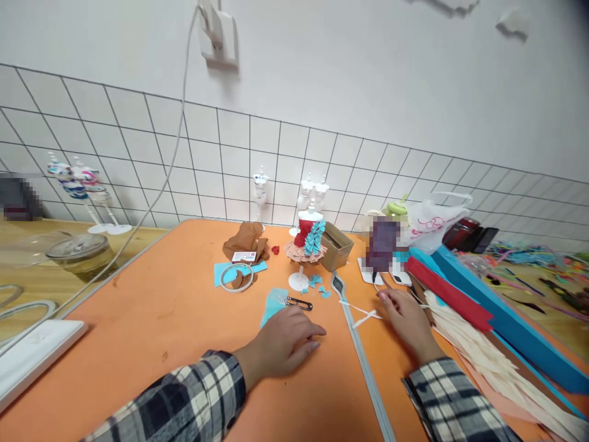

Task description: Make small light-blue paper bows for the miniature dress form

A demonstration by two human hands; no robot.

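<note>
My left hand (283,345) rests palm down on the orange table (151,319), fingers loosely curled, just below a piece of light blue paper (275,304) and a pair of small black scissors (299,302). My right hand (407,319) lies flat on the table, fingers stretched toward a thin white strip (365,317), holding nothing. A small white mannequin (307,242) in a red, blue and pink paper dress stands beyond the hands.
Brown fabric (246,240), a roll of tape (236,277) and a cardboard box (337,247) sit behind. Red, blue and cream paper strips (464,307) lie at the right. A phone (383,248) stands propped. More mannequins (260,187) line the tiled wall.
</note>
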